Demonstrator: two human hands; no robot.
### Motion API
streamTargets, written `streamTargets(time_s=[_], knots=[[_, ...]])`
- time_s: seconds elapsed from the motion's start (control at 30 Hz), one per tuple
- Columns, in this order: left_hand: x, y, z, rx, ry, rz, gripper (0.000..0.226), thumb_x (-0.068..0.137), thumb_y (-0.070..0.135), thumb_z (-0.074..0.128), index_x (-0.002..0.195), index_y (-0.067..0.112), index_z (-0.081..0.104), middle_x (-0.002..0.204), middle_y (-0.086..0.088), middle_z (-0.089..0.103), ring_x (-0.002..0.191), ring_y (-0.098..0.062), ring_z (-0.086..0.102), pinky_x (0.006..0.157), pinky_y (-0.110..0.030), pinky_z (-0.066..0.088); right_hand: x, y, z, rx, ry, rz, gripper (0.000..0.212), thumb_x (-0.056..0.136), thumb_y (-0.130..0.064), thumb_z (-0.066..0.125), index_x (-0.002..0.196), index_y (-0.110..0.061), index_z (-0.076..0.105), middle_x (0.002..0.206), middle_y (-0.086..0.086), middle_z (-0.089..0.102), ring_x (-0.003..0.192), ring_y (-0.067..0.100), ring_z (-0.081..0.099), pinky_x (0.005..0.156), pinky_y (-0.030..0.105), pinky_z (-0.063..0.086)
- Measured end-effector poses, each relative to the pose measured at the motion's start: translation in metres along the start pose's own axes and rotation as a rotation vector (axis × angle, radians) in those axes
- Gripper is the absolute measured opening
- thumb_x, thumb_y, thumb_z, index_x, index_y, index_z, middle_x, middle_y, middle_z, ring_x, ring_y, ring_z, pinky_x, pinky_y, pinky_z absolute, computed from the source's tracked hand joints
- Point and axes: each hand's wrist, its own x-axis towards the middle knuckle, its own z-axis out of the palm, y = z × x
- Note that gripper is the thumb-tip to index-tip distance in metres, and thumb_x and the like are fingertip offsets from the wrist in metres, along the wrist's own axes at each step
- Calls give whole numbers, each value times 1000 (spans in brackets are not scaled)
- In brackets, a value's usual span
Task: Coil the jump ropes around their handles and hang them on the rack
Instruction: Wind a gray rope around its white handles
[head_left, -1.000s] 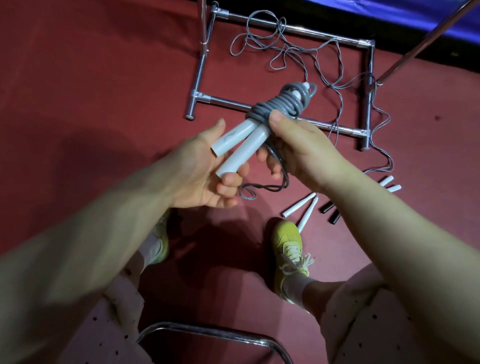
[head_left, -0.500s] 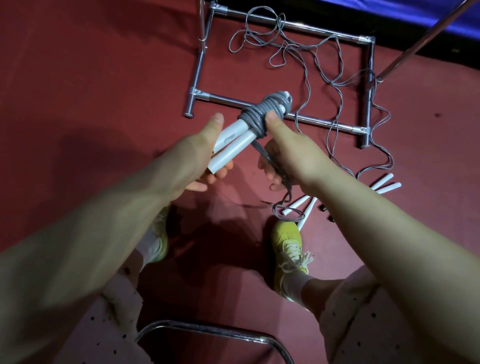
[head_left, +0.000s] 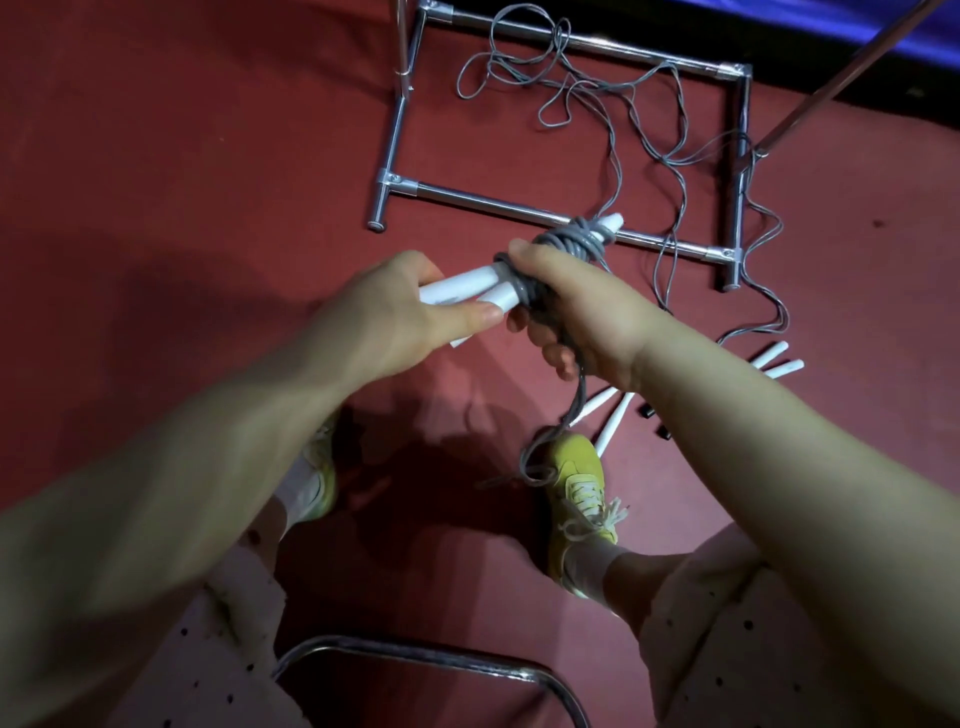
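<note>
My left hand (head_left: 395, 306) grips the two white handles (head_left: 467, 288) of a grey jump rope held side by side. Grey rope (head_left: 569, 239) is coiled round the far half of the handles. My right hand (head_left: 576, 317) grips the coil and the loose rope end, which hangs down from the palm in a small loop (head_left: 540, 462) above my right shoe. The chrome rack's base (head_left: 493, 202) lies on the red floor just beyond the hands. More grey rope (head_left: 613, 104) sprawls tangled inside and over that base.
Several loose white handles (head_left: 774, 358) and two dark ones (head_left: 649, 413) lie on the floor at the right. Yellow shoes (head_left: 579, 483) stand below the hands. A chrome chair tube (head_left: 415, 654) curves at the bottom. A slanted rack pole (head_left: 831, 88) rises at top right.
Both hands and the bundle moved lower and closer together. The handles turned from slanting to nearly level. My right hand now closes over the coil, and the loose end hangs lower.
</note>
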Motion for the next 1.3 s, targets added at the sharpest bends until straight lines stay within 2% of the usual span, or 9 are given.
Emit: streamTargets(time_s=[0.1, 0.23, 0.33, 0.47, 0.63, 0.8, 0.97, 1.17, 1.3], knots=[[-1, -2, -4, -190, -177, 14, 44, 58, 55, 69, 89, 26, 60, 78, 7, 63, 73, -13, 58, 71, -33, 44, 0, 1, 1, 55, 40, -120, 46, 92, -52, 42, 67, -13, 45, 51, 0, 27, 40, 15, 20, 44, 26, 18], [-6, -3, -9, -648, -732, -119, 65, 59, 69, 64, 94, 14, 65, 79, -4, 71, 70, -17, 66, 69, -39, 54, -1, 0, 2, 226, -15, -319, 41, 67, -51, 54, 72, -11, 44, 48, 0, 28, 44, 17, 22, 44, 26, 20], [-8, 2, -11, -884, -879, -155, 77, 67, 77, 30, 79, 11, 68, 67, -7, 60, 59, -20, 56, 59, -36, 52, -1, -1, 2, 314, -59, -394, 51, 57, -54, 52, 81, -9, 48, 46, -2, 36, 42, 16, 32, 41, 23, 27], [-8, 5, -13, -901, -813, -189, 66, 78, 69, 26, 74, 12, 58, 57, -1, 43, 52, -13, 32, 60, -31, 33, -2, -3, 1, 288, -113, -403, 39, 74, -46, 52, 81, -7, 51, 50, 3, 42, 46, 17, 40, 44, 28, 34], [-6, 7, -13, -890, -735, -256, 64, 85, 66, 23, 76, 15, 60, 56, 1, 41, 48, -10, 26, 57, -28, 29, -3, 0, -10, 183, -212, -213, 45, 86, -54, 41, 89, -13, 59, 66, 2, 60, 60, 18, 58, 65, 31, 45], [-4, 7, -13, -834, -641, -311, 61, 89, 63, 21, 76, 12, 53, 56, 3, 42, 45, -8, 26, 57, -28, 29, -8, -2, -9, 63, -238, -65, 60, 87, -62, 30, 104, -12, 58, 71, 7, 65, 56, 17, 59, 57, 26, 50], [-1, 9, -10, -654, -494, -341, 64, 89, 66, 23, 76, 13, 56, 53, 4, 46, 45, -9, 29, 55, -25, 35, -8, -6, -11, 44, -231, 69, 68, 90, -67, 23, 87, -9, 59, 63, 6, 60, 48, 16, 57, 47, 23, 49], [3, 4, -5, -413, -248, -256, 61, 92, 63, 29, 73, 16, 64, 48, 7, 57, 46, -9, 40, 68, -30, 47, -5, -3, -8, 13, -206, 88, 67, 89, -68, 27, 84, -10, 59, 62, 5, 54, 52, 19, 58, 56, 29, 51], [4, 0, -2, -266, -164, -173, 57, 89, 63, 38, 78, 14, 66, 62, 1, 60, 57, -14, 46, 82, -38, 49, -5, -2, -7, 11, -198, 88, 69, 90, -67, 27, 90, -7, 60, 62, 3, 56, 49, 17, 58, 53, 27, 51]])
